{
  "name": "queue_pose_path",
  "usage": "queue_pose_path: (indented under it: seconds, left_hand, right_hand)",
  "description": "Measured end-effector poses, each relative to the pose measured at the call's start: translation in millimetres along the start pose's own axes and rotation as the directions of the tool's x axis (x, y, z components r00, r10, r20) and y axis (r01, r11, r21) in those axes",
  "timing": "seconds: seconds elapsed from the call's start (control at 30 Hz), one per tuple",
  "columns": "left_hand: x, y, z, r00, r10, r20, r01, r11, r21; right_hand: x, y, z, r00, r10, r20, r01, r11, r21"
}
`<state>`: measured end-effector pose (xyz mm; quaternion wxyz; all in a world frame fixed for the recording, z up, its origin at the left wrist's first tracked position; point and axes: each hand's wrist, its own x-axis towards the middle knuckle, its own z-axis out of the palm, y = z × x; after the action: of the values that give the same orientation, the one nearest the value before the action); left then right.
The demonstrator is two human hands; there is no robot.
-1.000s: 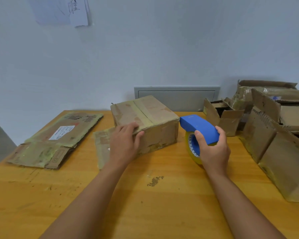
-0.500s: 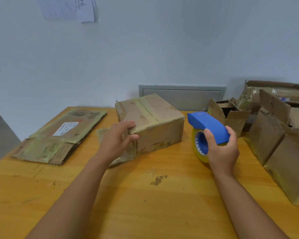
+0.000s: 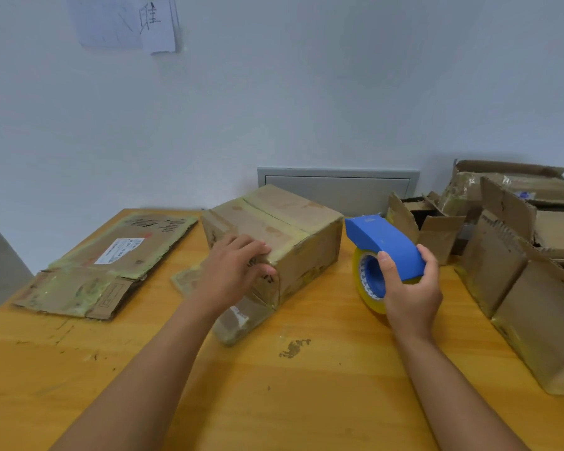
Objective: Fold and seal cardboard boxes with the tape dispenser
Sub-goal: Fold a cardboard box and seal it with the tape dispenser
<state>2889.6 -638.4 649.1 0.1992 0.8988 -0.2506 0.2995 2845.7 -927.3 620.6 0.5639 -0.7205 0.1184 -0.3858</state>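
Observation:
A worn cardboard box [image 3: 293, 229], taped along its top seam, sits on the wooden table [image 3: 274, 402] at centre. Its near-left end is unsealed, with flaps [image 3: 241, 320] splayed out on the table. My left hand [image 3: 233, 271] grips the box's near-left top corner, fingers over the top edge and thumb on the end face. My right hand [image 3: 407, 288] holds the blue tape dispenser [image 3: 381, 242] with its yellowish tape roll, just right of the box and apart from it.
A flattened cardboard box [image 3: 111, 265] with a white label lies at the table's left. Several open and folded cardboard boxes [image 3: 518, 271] crowd the right side. A grey panel [image 3: 339, 187] is set in the wall behind the table.
My left hand slid along the box's near-left end to its top corner, and the end flaps now lie splayed toward me. The dispenser stayed in my right hand beside the box.

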Motion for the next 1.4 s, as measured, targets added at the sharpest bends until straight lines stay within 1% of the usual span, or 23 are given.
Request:
queue_pose_path:
  seconds: [0.2,0.37,0.43,0.5,0.53,0.6,0.63,0.67,0.7,0.73,0.87,0.9,0.97,1.0,1.03,1.1,1.13,1.17,1.2,1.23,1.3,1.33,1.4]
  left_hand:
    - [8.8,26.3,16.2,0.996,0.075,-0.038,-0.075,0.997,-0.010]
    - [16.7,61.3,30.2,0.994,0.079,-0.075,-0.065,0.982,0.175]
    - [21.6,77.5,34.6,0.998,0.050,-0.039,-0.041,0.978,0.207]
    - [30.7,83.9,23.7,0.993,-0.048,0.104,0.027,0.980,0.195]
    - [34.2,81.1,14.5,0.966,-0.114,0.232,0.071,0.980,0.184]
    - [35.0,69.1,-6.0,0.858,-0.228,0.460,0.137,0.965,0.223]
    - [32.7,61.6,-14.3,0.805,-0.277,0.524,0.150,0.951,0.271]
    - [29.8,54.2,-20.4,0.777,-0.322,0.541,0.160,0.932,0.325]
    - [27.9,48.3,-25.6,0.767,-0.364,0.528,0.173,0.910,0.377]
    - [26.9,43.7,-28.9,0.779,-0.390,0.491,0.182,0.890,0.418]
    - [22.3,53.6,-21.3,0.897,-0.367,0.245,0.191,0.824,0.534]
    - [21.1,59.1,-15.9,0.913,-0.357,0.195,0.189,0.797,0.573]
    - [22.4,66.2,-12.5,0.914,-0.374,0.155,0.218,0.778,0.589]
    - [25.3,65.7,-16.5,0.893,-0.407,0.193,0.241,0.794,0.558]
    - [28.1,61.7,-23.7,0.853,-0.447,0.270,0.259,0.811,0.524]
    - [31.9,51.8,-42.1,0.700,-0.514,0.495,0.307,0.843,0.442]
    - [30.8,49.0,-50.3,0.635,-0.515,0.575,0.323,0.854,0.409]
    - [27.6,46.7,-55.1,0.613,-0.512,0.602,0.324,0.857,0.400]
    - [24.3,46.3,-55.2,0.640,-0.512,0.573,0.315,0.855,0.413]
    - [21.8,48.5,-51.8,0.699,-0.506,0.505,0.290,0.846,0.447]
    - [22.6,61.3,-40.4,0.822,-0.482,0.303,0.298,0.818,0.493]
    - [24.4,71.4,-33.8,0.858,-0.463,0.222,0.312,0.813,0.491]
    - [25.3,88.1,-22.4,0.908,-0.384,0.166,0.266,0.836,0.479]
  right_hand:
    - [3.4,-1.3,-3.3,1.000,-0.004,-0.026,0.005,1.000,0.028]
    - [5.2,-0.2,-3.9,1.000,0.012,-0.026,-0.011,0.999,0.039]
    - [4.9,-0.7,-5.5,1.000,0.011,-0.030,-0.010,0.999,0.044]
    - [5.2,-1.8,-7.6,0.999,0.010,-0.038,-0.008,0.999,0.052]
    - [5.5,-1.5,-8.5,0.999,0.013,-0.041,-0.011,0.998,0.056]
    - [6.4,-0.8,-9.4,0.999,0.021,-0.041,-0.018,0.998,0.061]
    - [6.3,-1.4,-9.8,0.999,0.025,-0.039,-0.023,0.998,0.060]
    - [6.2,-2.1,-9.9,0.999,0.027,-0.036,-0.025,0.998,0.060]
    - [5.9,-3.1,-9.9,0.999,0.022,-0.035,-0.020,0.998,0.060]
    - [5.7,-4.2,-9.4,0.999,0.018,-0.036,-0.016,0.998,0.062]
    - [4.8,-9.1,-9.9,0.999,0.009,-0.042,-0.006,0.996,0.088]
    - [4.9,-9.4,-10.8,0.999,0.007,-0.040,-0.003,0.996,0.095]
    - [5.3,-9.9,-12.4,0.999,0.004,-0.039,0.000,0.995,0.102]
    - [5.6,-10.4,-13.2,0.999,0.003,-0.040,0.001,0.995,0.103]
    - [5.7,-11.0,-13.8,0.999,0.002,-0.039,0.002,0.995,0.101]
    - [6.8,-11.0,-14.2,0.999,0.011,-0.047,-0.006,0.995,0.102]
    - [7.1,-11.0,-14.4,0.999,0.014,-0.051,-0.009,0.995,0.104]
    - [6.9,-11.1,-14.7,0.999,0.014,-0.051,-0.009,0.994,0.106]
    - [6.6,-11.6,-14.5,0.999,0.014,-0.048,-0.009,0.994,0.111]
    - [6.1,-12.0,-13.9,0.999,0.017,-0.042,-0.012,0.993,0.116]
    - [4.4,-11.8,-12.0,0.999,0.026,-0.023,-0.023,0.992,0.121]
    - [3.6,-11.8,-11.3,1.000,0.027,-0.016,-0.025,0.992,0.121]
    - [2.2,-13.7,-11.3,1.000,0.023,-0.010,-0.022,0.992,0.124]
